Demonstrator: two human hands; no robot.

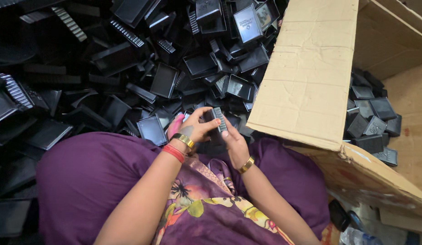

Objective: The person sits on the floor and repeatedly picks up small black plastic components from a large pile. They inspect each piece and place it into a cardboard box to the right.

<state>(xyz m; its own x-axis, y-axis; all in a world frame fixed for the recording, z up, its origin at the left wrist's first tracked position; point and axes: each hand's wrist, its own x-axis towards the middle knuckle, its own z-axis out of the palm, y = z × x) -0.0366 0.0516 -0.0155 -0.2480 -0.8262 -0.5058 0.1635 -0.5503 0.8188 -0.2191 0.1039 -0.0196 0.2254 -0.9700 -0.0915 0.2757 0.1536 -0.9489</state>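
Observation:
Both my hands meet in front of my lap over a small black plastic casing [216, 119] with a ribbed edge. My left hand [196, 129], with a gold bangle and a red band at the wrist, grips the casing from the left. My right hand [233, 141], also with a gold bangle, holds it from the right and below. A pink object [175, 125] shows just behind my left hand. My purple clothing [93, 177] covers my knees below the hands.
A big heap of black plastic casings and trays [129, 68] fills the floor ahead and to the left. An open cardboard box [310, 77] lies at the right with several black casings [372, 120] inside. A plastic bottle [356, 236] lies at the bottom right.

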